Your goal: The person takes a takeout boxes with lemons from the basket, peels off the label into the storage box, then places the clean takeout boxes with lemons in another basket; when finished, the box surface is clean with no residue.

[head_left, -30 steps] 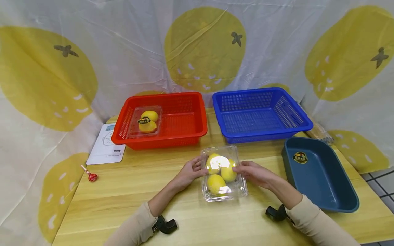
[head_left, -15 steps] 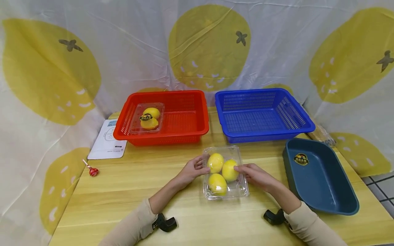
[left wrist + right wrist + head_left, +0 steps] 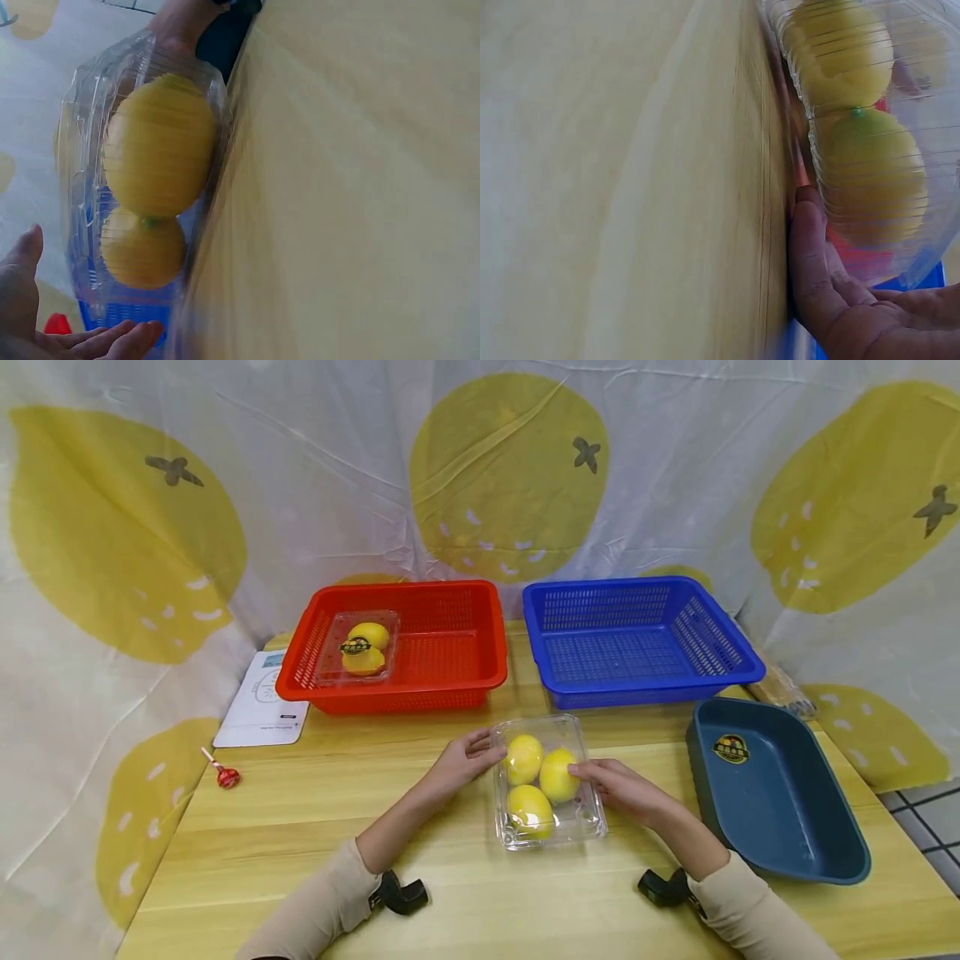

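A clear plastic clamshell box with three yellow lemons is at the middle of the table, seen from the side in both wrist views. My right hand grips its right side, thumb on top; in the right wrist view the fingers reach under the edge. At the left side is my left hand. In the left wrist view its thumb is spread away from the fingers and stands apart from the box.
Behind stand a red basket, holding another clear box with two lemons, and a blue basket. A dark teal tub with a sticker is at right. A white card and a lollipop lie at left.
The left hand has loosened and slid slightly up and away from the box's left edge. The right hand keeps its hold, and the box stays nearly in place. The head view has shifted slightly.
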### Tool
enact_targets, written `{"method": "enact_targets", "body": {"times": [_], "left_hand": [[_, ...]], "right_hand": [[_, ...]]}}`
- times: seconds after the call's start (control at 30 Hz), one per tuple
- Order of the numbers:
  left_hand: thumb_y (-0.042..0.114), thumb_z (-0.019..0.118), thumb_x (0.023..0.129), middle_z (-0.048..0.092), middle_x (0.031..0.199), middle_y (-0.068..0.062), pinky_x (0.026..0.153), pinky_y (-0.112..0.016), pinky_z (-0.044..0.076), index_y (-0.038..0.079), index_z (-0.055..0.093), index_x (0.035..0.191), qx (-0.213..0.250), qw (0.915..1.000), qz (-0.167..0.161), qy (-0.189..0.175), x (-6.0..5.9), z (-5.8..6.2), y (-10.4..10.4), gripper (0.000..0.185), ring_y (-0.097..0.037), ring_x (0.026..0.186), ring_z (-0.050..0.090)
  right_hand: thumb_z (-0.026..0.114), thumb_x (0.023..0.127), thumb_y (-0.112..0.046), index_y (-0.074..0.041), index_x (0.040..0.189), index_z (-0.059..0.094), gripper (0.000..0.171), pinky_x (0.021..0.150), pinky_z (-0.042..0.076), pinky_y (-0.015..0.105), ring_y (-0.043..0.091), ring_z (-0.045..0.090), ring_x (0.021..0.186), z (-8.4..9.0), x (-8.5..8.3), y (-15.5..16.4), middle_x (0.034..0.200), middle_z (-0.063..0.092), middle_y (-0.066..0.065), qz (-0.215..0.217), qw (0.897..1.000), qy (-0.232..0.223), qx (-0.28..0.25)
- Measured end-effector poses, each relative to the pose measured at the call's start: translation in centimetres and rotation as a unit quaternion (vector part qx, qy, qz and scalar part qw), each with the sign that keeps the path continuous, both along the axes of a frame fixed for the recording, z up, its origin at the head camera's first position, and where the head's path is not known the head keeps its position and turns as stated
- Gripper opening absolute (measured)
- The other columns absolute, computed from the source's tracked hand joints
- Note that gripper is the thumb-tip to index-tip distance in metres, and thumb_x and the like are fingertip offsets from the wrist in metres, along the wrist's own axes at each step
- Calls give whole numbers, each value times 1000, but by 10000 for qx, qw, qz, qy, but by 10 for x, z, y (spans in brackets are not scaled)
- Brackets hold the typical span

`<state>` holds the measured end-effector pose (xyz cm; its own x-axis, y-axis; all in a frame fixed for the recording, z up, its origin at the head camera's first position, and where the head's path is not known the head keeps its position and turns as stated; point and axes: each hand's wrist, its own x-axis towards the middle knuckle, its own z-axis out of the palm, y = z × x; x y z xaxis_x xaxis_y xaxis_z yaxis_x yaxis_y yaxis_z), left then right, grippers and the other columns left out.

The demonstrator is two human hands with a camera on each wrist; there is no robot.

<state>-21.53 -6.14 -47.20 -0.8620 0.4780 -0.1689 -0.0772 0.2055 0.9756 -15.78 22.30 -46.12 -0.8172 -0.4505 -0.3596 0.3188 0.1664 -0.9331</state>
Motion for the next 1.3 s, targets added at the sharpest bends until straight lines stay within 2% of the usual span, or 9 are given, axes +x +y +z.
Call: {"method": "enact_targets", "body": {"times": [0.1, 0.27, 0.33, 0.47, 0.57, 0.7, 0.87, 1.17, 1.3], "left_hand": [[43, 72, 86, 51, 145, -15, 103, -48, 49, 7, 39, 149, -569, 9934, 386, 913, 0, 18, 2, 80, -35, 129, 54], [39, 76, 83, 51, 145, -13, 100, -48, 51, 7, 41, 147, -993, 9659, 566, 2322, 4, 62, 24, 80, -34, 129, 54], [37, 76, 83, 49, 148, -12, 100, -46, 51, 8, 40, 148, -969, 9599, 365, 2607, 0, 77, 40, 80, -33, 130, 53], [37, 72, 86, 37, 156, -8, 105, -46, 48, 11, 23, 155, -995, 9598, -182, 2617, -21, 94, 74, 89, -32, 136, 47], [43, 69, 87, 21, 163, -8, 115, -49, 36, 11, 7, 158, -1502, 9582, -296, 2415, -40, 95, 94, 99, -32, 146, 32], [52, 67, 85, 6, 166, -9, 121, -52, 21, 10, -4, 157, -2270, 9518, -170, 2057, -60, 89, 110, 110, -32, 152, 14], [58, 66, 84, -4, 166, -6, 122, -56, 12, 12, -10, 157, -2410, 9538, -43, 1793, -77, 76, 117, 114, -35, 152, 3], [68, 64, 79, -13, 165, -10, 122, -58, 3, 8, -10, 156, -2771, 9374, -260, 2092, -84, 69, 122, 122, -35, 152, -4], [68, 67, 76, -15, 164, -10, 122, -57, 6, 7, -9, 156, -2871, 9331, -278, 2149, -85, 66, 124, 126, -35, 152, -3]], "right_hand": [[47, 102, -33, 6, 110, 52, 40, 79, 54, 24, 9, 62, 83, 0, 1, 0, 89, 59, -1, 21, 9999, -5, -122], [47, 102, -33, 5, 110, 52, 39, 78, 54, 23, 9, 62, 82, 0, 2, 2, 88, 60, -2, 20, 9998, -58, -187], [47, 102, -33, 5, 110, 51, 39, 78, 54, 23, 9, 61, 83, 1, 2, 3, 88, 60, -2, 4, 9998, -61, -165], [46, 102, -34, 3, 108, 51, 38, 80, 54, 25, 12, 61, 85, 2, 1, 6, 90, 59, -1, -33, 9999, -57, -84], [46, 102, -35, 2, 107, 52, 38, 82, 53, 26, 13, 61, 87, 2, 1, 6, 91, 60, -1, -11, 10000, -47, -36], [45, 102, -34, 3, 111, 54, 39, 84, 53, 27, 12, 63, 89, 0, 2, 5, 93, 62, -2, 31, 9999, -68, -74], [44, 103, -34, 7, 118, 51, 45, 84, 53, 25, 10, 62, 91, -1, 3, 5, 98, 62, -2, 48, 9999, -64, -136], [45, 102, -35, 9, 121, 51, 48, 87, 52, 25, 11, 61, 95, -3, 3, 5, 101, 62, -1, 57, 9999, -66, -115], [46, 102, -35, 7, 119, 51, 46, 85, 52, 25, 10, 61, 91, -3, 3, 6, 98, 62, -2, 49, 9999, -69, -127]]}}
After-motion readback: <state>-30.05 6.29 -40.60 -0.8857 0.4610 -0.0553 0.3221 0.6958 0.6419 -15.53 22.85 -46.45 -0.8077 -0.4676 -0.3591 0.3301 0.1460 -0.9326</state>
